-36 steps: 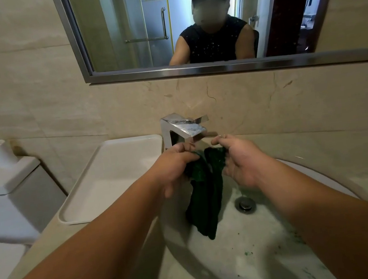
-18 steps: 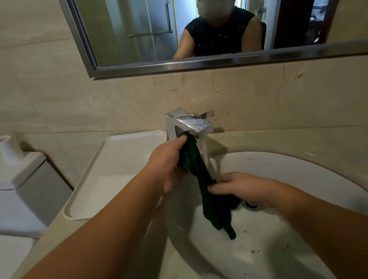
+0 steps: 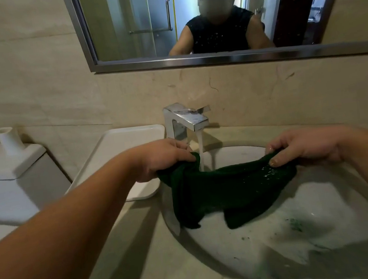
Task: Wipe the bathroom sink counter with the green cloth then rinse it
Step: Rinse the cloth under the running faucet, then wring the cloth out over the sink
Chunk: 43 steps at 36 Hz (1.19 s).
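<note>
Right grip point(image 3: 308, 146) moved outward, green cloth point(image 3: 226, 187) stretched from left grip point(image 3: 164, 158).

One head-worn view, facing forward and down, close over the sink point(image 3: 286, 245) (wide-angle), mirror point(image 3: 131, 29) at top

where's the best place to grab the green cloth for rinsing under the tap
By its top edge, one end in each hand, coming from above: the cloth hangs into the sink, so the left hand and right hand pinching the ends hold it spread below the tap.
</note>
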Available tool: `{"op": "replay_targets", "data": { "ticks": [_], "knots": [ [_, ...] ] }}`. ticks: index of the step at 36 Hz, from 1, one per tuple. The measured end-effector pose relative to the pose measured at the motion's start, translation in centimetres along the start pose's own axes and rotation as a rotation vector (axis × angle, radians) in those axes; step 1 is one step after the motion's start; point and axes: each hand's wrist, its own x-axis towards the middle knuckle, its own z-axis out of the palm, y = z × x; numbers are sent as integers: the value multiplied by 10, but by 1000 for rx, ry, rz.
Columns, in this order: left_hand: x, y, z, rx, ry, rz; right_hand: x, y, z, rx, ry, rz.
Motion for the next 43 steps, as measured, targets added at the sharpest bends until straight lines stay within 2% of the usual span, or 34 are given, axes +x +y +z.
{"op": "replay_targets", "data": {
  "ticks": [4, 9, 12, 17, 20, 23, 26, 30, 34, 41, 43],
  "knots": [
    [-15, 11, -10, 40, -115, 14, -36, -6, -11, 48, -38, -27],
    [-38, 18, -12, 130, -269, -63, -77, -14, -13, 94, -121, -57],
    [-45, 23, -2, 86, -309, -67, -92, -18, -10, 174, -137, -65],
    [-48, 36, 35, -84, -181, -39, -104, -35, 6, 163, 21, -81],
    [-43, 43, 63, -172, -126, 15, -106, -57, 25, 235, 114, -107],
    [-42, 51, 83, -216, -166, 95, -110, -77, 46, 388, 199, -146],
    [-47, 58, 95, -239, -237, 181, -115, -89, 60, 498, 161, -219],
    [-45, 58, 104, -295, -283, 271, -121, -93, 68, 447, 169, -283],
    [-40, 64, 108, -337, -289, 325, -119, -85, 60, 294, 286, -299],
    [-36, 75, 112, -304, -226, 321, -87, -42, 51, 534, 630, -394],
    [-36, 75, 110, -324, -216, 321, -73, -21, 52, 556, 629, -334]
  ]
}}
